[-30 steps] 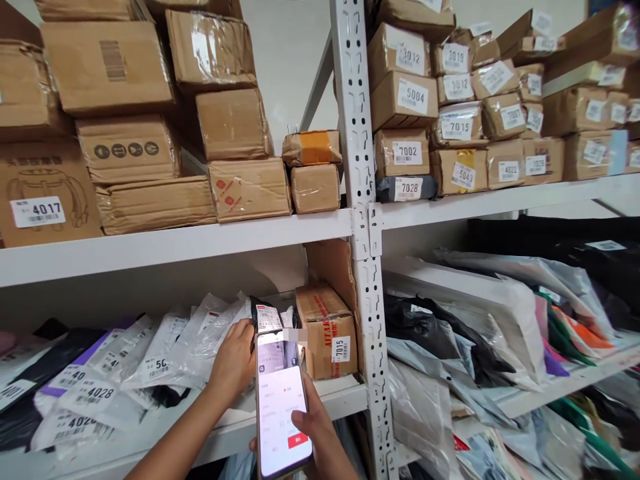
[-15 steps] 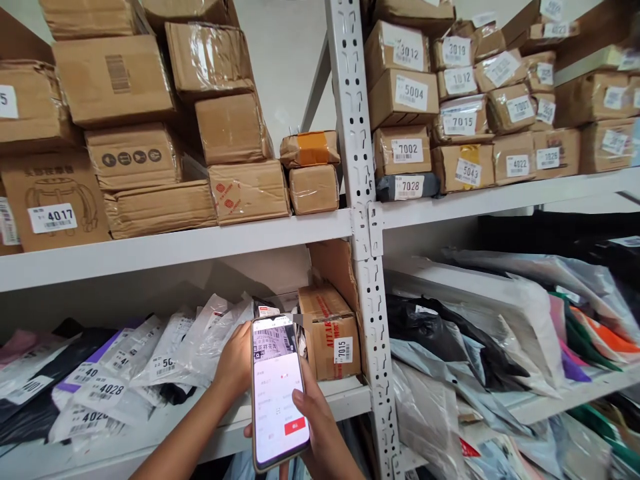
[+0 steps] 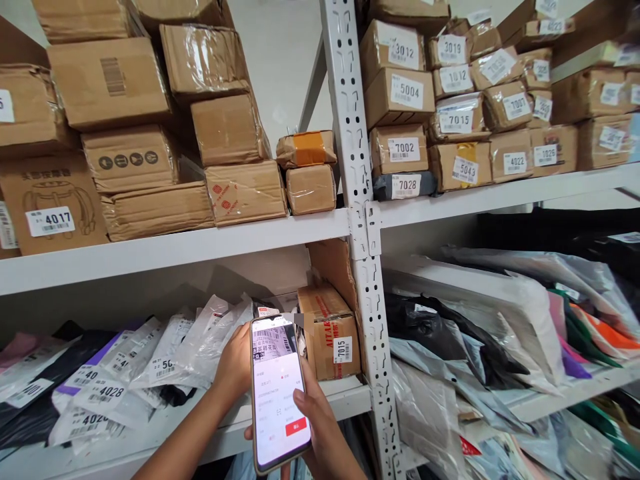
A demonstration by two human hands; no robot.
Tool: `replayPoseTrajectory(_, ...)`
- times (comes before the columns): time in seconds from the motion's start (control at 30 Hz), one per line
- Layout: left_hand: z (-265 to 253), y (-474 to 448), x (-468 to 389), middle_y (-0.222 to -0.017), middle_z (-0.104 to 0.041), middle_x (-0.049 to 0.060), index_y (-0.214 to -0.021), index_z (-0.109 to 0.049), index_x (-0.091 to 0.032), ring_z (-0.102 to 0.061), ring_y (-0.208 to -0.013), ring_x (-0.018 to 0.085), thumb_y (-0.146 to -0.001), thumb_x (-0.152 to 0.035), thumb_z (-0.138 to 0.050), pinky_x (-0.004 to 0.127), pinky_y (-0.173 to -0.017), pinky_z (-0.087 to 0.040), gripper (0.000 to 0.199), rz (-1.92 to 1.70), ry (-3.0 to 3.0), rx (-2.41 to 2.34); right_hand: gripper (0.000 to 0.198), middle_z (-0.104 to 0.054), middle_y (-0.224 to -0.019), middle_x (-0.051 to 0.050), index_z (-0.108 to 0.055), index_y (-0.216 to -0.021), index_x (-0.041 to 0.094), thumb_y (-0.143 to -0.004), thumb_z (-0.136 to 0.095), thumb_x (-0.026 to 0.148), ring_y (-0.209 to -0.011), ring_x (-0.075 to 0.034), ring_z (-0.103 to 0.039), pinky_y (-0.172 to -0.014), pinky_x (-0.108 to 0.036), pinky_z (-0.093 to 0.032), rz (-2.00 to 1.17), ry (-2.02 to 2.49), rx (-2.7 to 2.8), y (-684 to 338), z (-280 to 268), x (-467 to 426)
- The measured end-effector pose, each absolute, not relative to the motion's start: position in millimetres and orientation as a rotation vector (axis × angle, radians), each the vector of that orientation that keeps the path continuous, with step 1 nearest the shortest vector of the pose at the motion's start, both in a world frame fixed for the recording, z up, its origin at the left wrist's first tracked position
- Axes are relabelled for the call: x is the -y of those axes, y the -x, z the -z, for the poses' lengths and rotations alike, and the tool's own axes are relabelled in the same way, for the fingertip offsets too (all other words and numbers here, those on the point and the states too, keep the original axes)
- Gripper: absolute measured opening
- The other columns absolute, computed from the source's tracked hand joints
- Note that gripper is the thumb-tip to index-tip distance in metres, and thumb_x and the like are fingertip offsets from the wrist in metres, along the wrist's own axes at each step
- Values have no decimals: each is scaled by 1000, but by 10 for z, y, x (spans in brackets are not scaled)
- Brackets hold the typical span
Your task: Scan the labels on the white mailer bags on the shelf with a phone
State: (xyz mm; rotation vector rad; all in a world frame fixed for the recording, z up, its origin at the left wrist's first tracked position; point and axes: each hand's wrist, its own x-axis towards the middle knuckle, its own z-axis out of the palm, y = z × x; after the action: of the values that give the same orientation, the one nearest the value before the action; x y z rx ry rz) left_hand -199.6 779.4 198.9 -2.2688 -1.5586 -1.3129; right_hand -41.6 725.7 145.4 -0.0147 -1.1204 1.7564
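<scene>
On the far left of the upper shelf (image 3: 175, 248) stands a large brown box labelled 4017 (image 3: 50, 203), with more cardboard boxes stacked beside and above it. Below, on the lower shelf (image 3: 165, 433), white and dark mailer bags (image 3: 105, 373) lie overlapping, their labels showing numbers such as 4028. The left hand (image 3: 235, 363) reaches in over these bags, its fingers closed on a dark parcel (image 3: 264, 311) that stands among them, mostly hidden behind the phone. Just right of that hand, the phone (image 3: 278, 393) is held upright and tilted, its screen lit with a barcode view at the top and a red button low down. The right hand (image 3: 320, 433) wraps it from below and behind, grip clamped on the phone with the thumb lying across the lower screen. Just beyond the phone sits a brown carton labelled 7015 (image 3: 327, 330), close against the perforated white upright (image 3: 357, 200). Right of the upright, small numbered boxes (image 3: 450, 113) fill the upper level, and loose grey, black and coloured bags (image 3: 500, 320) pile up below.
</scene>
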Motion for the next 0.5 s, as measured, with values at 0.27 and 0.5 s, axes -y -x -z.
replayPoseTrajectory(0.27,-1972,2008,-7844,-85,-66,8,-77,-62,-21,-60,-83,25,-80,-36,-40,42,-79,-51,27,1255,2278,1518,71,-70,-94,-7,-35,-131,23,-74,-68,50,-72,-29,-74,-51,-29,-48,-1728,5,1126,422,-1439,-7271)
replayPoseTrajectory(0.5,-1846,2101,-7963,-93,-62,11,-84,-60,-18,-56,-92,26,-84,-29,-34,41,-82,-48,29,1072,2231,1605,91,-72,-109,-9,-22,-139,25,-58,-63,16,-93,-29,-72,-66,-33,-51,-1790,131,1187,258,-1434,-7125)
